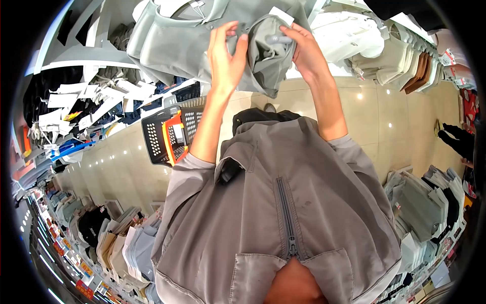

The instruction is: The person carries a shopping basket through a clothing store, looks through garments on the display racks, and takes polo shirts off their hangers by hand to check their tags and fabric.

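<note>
Cloth (266,68), gray-green and bunched, hangs between a person's two bare hands at the far side of a store aisle. Its long axis runs far to near, the narrow tip dropping toward the wearer and an open fold showing at the middle. The right hand (307,53) is the nearer of the two, its fingertips pinched on the far right edge, just beside a white tag (281,15). The left hand (226,61) is raised on the other side, thumb and fingers apart with nothing between them; whether the thumb brushes the bunch cannot be told. Beyond and to the left spreads a gray-green garment (169,43), collar at the far edge; whether bunch and garment are one piece is unclear. White clothing (347,38) lies to the right. Nearer, left of the left forearm, stands a black basket (155,136) with an orange handle (167,139).
</note>
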`<state>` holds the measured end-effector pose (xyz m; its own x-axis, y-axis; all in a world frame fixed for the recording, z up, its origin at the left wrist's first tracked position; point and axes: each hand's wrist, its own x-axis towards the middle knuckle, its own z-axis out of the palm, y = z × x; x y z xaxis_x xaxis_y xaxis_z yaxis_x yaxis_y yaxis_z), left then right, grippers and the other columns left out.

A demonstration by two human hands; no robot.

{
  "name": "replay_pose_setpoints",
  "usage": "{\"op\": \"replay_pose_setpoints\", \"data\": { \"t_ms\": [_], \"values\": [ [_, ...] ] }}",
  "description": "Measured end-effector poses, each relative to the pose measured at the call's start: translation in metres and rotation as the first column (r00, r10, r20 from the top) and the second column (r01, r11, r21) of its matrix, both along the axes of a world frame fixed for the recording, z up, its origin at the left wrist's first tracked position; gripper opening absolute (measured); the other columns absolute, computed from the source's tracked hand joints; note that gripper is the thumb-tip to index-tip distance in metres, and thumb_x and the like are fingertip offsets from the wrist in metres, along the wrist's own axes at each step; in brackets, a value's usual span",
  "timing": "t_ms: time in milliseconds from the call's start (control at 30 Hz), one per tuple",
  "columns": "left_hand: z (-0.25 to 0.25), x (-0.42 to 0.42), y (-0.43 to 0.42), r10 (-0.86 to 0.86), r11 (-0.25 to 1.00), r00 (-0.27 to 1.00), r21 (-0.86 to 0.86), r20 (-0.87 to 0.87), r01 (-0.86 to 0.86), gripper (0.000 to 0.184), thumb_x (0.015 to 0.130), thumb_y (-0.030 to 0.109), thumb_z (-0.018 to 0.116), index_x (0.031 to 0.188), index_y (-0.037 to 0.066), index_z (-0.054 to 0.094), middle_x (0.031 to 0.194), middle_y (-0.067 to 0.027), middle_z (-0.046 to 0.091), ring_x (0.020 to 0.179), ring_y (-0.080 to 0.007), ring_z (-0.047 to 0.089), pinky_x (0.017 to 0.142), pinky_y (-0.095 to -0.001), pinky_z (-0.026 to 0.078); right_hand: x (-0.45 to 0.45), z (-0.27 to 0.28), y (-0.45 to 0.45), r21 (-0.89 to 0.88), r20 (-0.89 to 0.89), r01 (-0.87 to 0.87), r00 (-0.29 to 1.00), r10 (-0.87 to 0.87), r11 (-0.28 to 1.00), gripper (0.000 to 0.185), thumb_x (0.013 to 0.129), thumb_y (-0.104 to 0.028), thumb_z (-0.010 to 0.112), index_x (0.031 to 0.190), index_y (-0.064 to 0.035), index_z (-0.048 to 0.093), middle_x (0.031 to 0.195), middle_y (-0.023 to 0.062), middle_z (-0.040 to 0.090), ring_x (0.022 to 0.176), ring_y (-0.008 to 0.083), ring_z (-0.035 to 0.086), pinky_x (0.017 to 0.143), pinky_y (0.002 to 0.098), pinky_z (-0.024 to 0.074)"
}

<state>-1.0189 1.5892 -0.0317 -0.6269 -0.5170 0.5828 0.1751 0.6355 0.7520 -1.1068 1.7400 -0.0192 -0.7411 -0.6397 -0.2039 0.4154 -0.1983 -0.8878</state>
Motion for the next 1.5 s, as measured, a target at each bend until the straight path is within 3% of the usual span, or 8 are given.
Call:
{"op": "replay_pose_setpoints", "data": {
  "t_ms": [133, 300, 467, 800, 933, 1033, 1133, 1500],
  "values": [
    [-0.009, 0.039, 0.018, -0.002, 0.963, 1.000, -0.270, -0.008, 0.000, 0.028, 0.081, 0.002, 0.061, 0.108, 0.001, 0.059, 0.092, -0.0112, 0.063, 0.078, -0.0227, 0.060, 0.073, -0.0326, 0.047, -0.007, 0.003, 0.008, -0.105, 0.180, 0.126, 0.978, -0.106, 0.986, 0.024, 0.091, -0.018, 0.055, 0.110, -0.0036, 0.058, 0.099, 0.0039, 0.066, 0.091, 0.0130, 0.063, 0.077, 0.0284, 0.0506],
    [-0.008, 0.033, 0.050, -0.148, 0.944, 0.987, 0.306, 0.056, 0.124, 0.012, 0.083, 0.003, 0.064, 0.095, -0.001, 0.064, 0.097, -0.0084, 0.062, 0.081, -0.0132, 0.059, 0.064, -0.0257, 0.047, 0.011, 0.007, 0.001, -0.253, 0.383, 0.181, 0.921, -0.073, 0.950, 0.018, 0.091, -0.015, 0.052, 0.103, -0.0026, 0.059, 0.100, 0.0050, 0.065, 0.093, 0.0130, 0.062, 0.079, 0.0259, 0.0497],
    [-0.006, 0.029, 0.034, -0.193, 0.953, 0.981, 0.234, -0.030, 0.194, 0.013, 0.087, 0.007, 0.063, 0.097, -0.002, 0.061, 0.095, -0.0089, 0.062, 0.081, -0.0127, 0.059, 0.067, -0.0246, 0.048, 0.020, -0.006, -0.002, -0.225, 0.427, 0.269, 0.891, -0.154, 0.937, 0.024, 0.093, -0.017, 0.051, 0.109, 0.0001, 0.057, 0.104, 0.0072, 0.065, 0.093, 0.0165, 0.063, 0.078, 0.0305, 0.0510],
    [0.035, 0.023, -0.012, -0.357, 0.770, 0.931, 0.588, 0.076, 0.247, 0.014, 0.090, 0.015, 0.060, 0.091, 0.001, 0.058, 0.076, -0.0021, 0.060, 0.063, -0.0101, 0.056, 0.064, -0.0224, 0.043, 0.028, -0.030, 0.017, -0.143, 0.486, 0.045, 0.874, 0.031, 0.989, 0.027, 0.089, -0.025, 0.056, 0.110, -0.0082, 0.052, 0.098, 0.0066, 0.062, 0.085, 0.0191, 0.061, 0.067, 0.0334, 0.0492],
    [0.046, 0.022, -0.017, -0.494, 0.614, 0.869, 0.713, 0.015, 0.337, 0.012, 0.089, 0.013, 0.060, 0.088, 0.001, 0.058, 0.072, -0.0015, 0.058, 0.058, -0.0109, 0.054, 0.061, -0.0244, 0.043, 0.032, -0.033, 0.029, -0.050, 0.399, 0.070, 0.916, -0.044, 0.996, 0.039, 0.087, -0.023, 0.058, 0.119, -0.0034, 0.047, 0.100, 0.0114, 0.060, 0.087, 0.0226, 0.061, 0.063, 0.0348, 0.0516],
    [0.053, 0.022, -0.015, -0.515, 0.623, 0.856, 0.708, 0.052, 0.332, 0.012, 0.089, 0.013, 0.059, 0.087, 0.001, 0.058, 0.071, -0.0016, 0.058, 0.057, -0.0111, 0.052, 0.059, -0.0250, 0.043, 0.032, -0.024, 0.030, 0.215, -0.059, 0.339, 0.940, -0.335, 0.916, 0.036, 0.085, -0.013, 0.058, 0.119, -0.0024, 0.051, 0.100, 0.0104, 0.059, 0.090, 0.0193, 0.059, 0.065, 0.0300, 0.0518],
    [0.056, 0.018, -0.012, -0.527, 0.636, 0.846, 0.696, 0.078, 0.332, 0.013, 0.088, 0.013, 0.060, 0.086, 0.000, 0.059, 0.071, -0.0022, 0.058, 0.057, -0.0111, 0.052, 0.058, -0.0247, 0.043, 0.032, 0.002, 0.027, 0.142, -0.518, 0.314, 0.832, -0.200, 0.939, 0.027, 0.084, -0.009, 0.061, 0.111, -0.0044, 0.060, 0.099, 0.0069, 0.060, 0.088, 0.0161, 0.057, 0.066, 0.0272, 0.0497],
    [0.066, 0.016, -0.008, -0.608, 0.624, 0.783, 0.690, 0.133, 0.367, 0.015, 0.087, 0.013, 0.060, 0.085, -0.002, 0.061, 0.072, -0.0043, 0.060, 0.057, -0.0117, 0.054, 0.056, -0.0239, 0.043, 0.038, 0.037, 0.006, 0.249, -0.592, 0.141, 0.805, 0.035, 0.958, 0.011, 0.078, -0.012, 0.072, 0.080, -0.0025, 0.068, 0.068, -0.0007, 0.061, 0.063, 0.0054, 0.051, 0.049, 0.0221, 0.0371]
  ]
}}
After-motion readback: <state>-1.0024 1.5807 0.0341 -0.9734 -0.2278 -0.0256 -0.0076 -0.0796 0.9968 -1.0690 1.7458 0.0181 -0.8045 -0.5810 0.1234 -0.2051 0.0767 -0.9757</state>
